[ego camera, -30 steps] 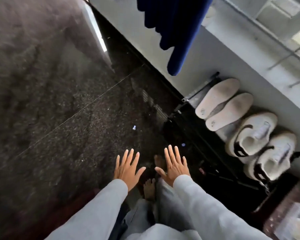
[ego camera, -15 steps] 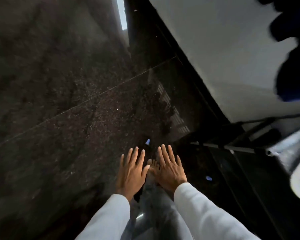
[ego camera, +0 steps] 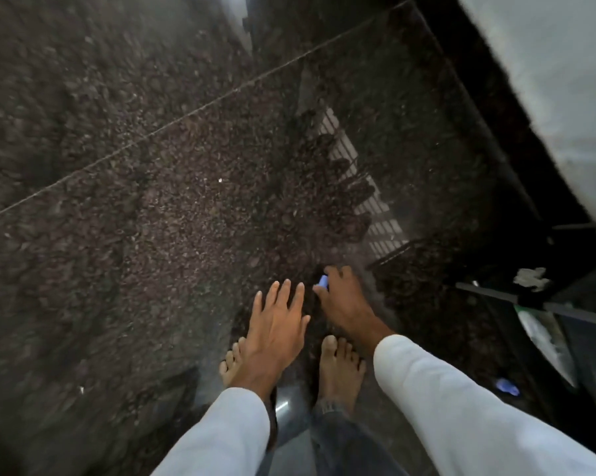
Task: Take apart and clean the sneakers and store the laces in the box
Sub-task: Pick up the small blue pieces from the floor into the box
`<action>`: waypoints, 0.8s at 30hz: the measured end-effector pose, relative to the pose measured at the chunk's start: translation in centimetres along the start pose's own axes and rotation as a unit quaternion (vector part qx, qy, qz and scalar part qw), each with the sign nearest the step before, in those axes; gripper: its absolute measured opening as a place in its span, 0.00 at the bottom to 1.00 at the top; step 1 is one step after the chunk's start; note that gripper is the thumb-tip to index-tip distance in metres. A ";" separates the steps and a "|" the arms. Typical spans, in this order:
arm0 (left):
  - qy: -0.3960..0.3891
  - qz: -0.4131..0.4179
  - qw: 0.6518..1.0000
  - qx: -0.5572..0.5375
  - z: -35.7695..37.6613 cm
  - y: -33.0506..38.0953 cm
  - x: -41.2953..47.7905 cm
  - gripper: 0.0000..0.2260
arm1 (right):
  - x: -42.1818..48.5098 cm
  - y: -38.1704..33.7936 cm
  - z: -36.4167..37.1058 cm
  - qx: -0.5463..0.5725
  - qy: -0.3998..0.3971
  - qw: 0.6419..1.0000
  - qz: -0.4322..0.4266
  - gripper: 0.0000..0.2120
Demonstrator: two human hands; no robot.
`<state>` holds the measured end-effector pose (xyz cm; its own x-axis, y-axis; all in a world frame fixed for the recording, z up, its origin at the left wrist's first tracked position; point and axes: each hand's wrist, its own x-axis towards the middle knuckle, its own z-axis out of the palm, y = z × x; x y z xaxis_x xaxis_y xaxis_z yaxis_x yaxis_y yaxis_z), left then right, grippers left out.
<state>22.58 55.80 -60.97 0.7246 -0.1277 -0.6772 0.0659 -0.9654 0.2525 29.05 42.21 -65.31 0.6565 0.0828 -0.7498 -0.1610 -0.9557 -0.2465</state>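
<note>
- Reaching down to the dark speckled polished stone floor, the right hand has its fingers curled onto a small pale-blue object lying just ahead of the person's bare feet
- Whether the blue object has left the floor cannot be told; what it is cannot be told either, as it is too small and half covered
- The left hand hovers just beside the right one, fingers straight and spread, holding nothing; the two hands are near each other but apart
- A black metal rack stands along the floor's right edge below a white wall, and a second small blue piece lies on the floor near the rack's foot
- No sneakers, laces or box are in view, so the task's own things lie somewhere outside this view
- Step in hand, as a judgement: tidying stray bits off the floor, a side job around the sneaker work and not the taking apart or cleaning itself
- The next move probably calls for a firm pinch on the tiny, slippery piece, a lift clear of the smooth stone, then a turn towards wherever the sneakers and box are
- The second blue piece by the rack may want the same pick-up
</note>
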 end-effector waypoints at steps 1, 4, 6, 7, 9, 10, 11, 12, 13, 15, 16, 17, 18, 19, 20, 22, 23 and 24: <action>0.000 0.000 1.000 -0.004 0.4 -0.4 0.5 0.26 | 0.8 -0.1 0.5 0.006 0.005 1.000 0.008 0.22; 0.005 -0.007 1.000 -0.015 0.8 -1.2 1.0 0.26 | 2.0 -0.5 1.8 0.009 0.014 1.000 0.010 0.18; 0.006 -0.007 1.000 -0.012 0.5 -1.5 1.1 0.26 | 2.2 -0.5 2.6 0.014 0.021 1.000 0.001 0.15; 0.009 -0.006 1.000 -0.013 0.3 -1.6 1.0 0.26 | 2.1 -0.5 2.7 0.018 0.024 1.000 -0.001 0.14; 0.020 0.000 1.000 -0.018 -0.3 -1.8 0.7 0.26 | 1.3 -0.5 2.6 0.028 0.033 0.999 -0.007 0.14; 0.031 0.005 0.999 -0.026 -0.8 -1.8 0.2 0.25 | 0.5 -0.5 2.1 0.044 0.037 0.998 -0.009 0.14; 0.047 0.011 0.998 -0.043 -1.4 -1.6 -0.3 0.25 | -0.5 -0.6 1.5 0.071 0.041 0.997 -0.013 0.15; 0.068 0.014 0.995 -0.070 -2.3 -1.3 -1.2 0.24 | -1.8 -0.8 0.6 0.107 0.050 0.993 -0.017 0.15; 0.090 0.015 0.990 -0.104 -3.3 -0.8 -2.2 0.23 | -3.4 -1.0 -0.5 0.142 0.062 0.988 -0.021 0.15; 0.110 0.007 0.981 -0.162 -5.9 0.4 -4.5 0.21 | -7.0 -1.7 -3.0 0.202 0.099 0.974 -0.029 0.14; 0.115 0.004 0.976 -0.186 -7.2 1.1 -5.6 0.20 | -9.0 -2.0 -4.4 0.232 0.119 0.965 -0.029 0.13; 0.122 0.005 0.970 -0.211 -8.7 2.0 -6.8 0.19 | -11.2 -2.4 -5.9 0.266 0.140 0.953 -0.027 0.12; 0.130 0.005 0.962 -0.239 -10.3 2.9 -8.0 0.18 | -13.5 -2.8 -7.6 0.308 0.159 0.938 -0.018 0.10; 0.138 0.002 0.952 -0.272 -11.7 3.7 -8.9 0.17 | -15.6 -3.2 -9.1 0.355 0.172 0.919 -0.004 0.09; 0.142 -0.001 0.942 -0.304 -13.5 4.8 -10.1 0.16 | -18.0 -3.7 -10.8 0.408 0.182 0.895 0.011 0.09; 0.141 -0.002 0.919 -0.368 -17.0 7.2 -12.6 0.14 | -22.7 -4.2 -13.9 0.483 0.206 0.850 0.034 0.09; 0.135 0.006 0.909 -0.395 -18.6 8.4 -14.0 0.13 | -25.0 -4.4 -15.1 0.503 0.224 0.834 0.038 0.10; 0.123 0.011 0.898 -0.422 -19.8 9.5 -15.2 0.13 | -27.0 -4.6 -16.0 0.515 0.242 0.822 0.037 0.11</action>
<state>25.77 53.14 -34.54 0.8548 0.0095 -0.5188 0.4708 -0.4344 0.7679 23.83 39.82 -34.11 0.7929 -0.3241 -0.5160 -0.5883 -0.1861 -0.7869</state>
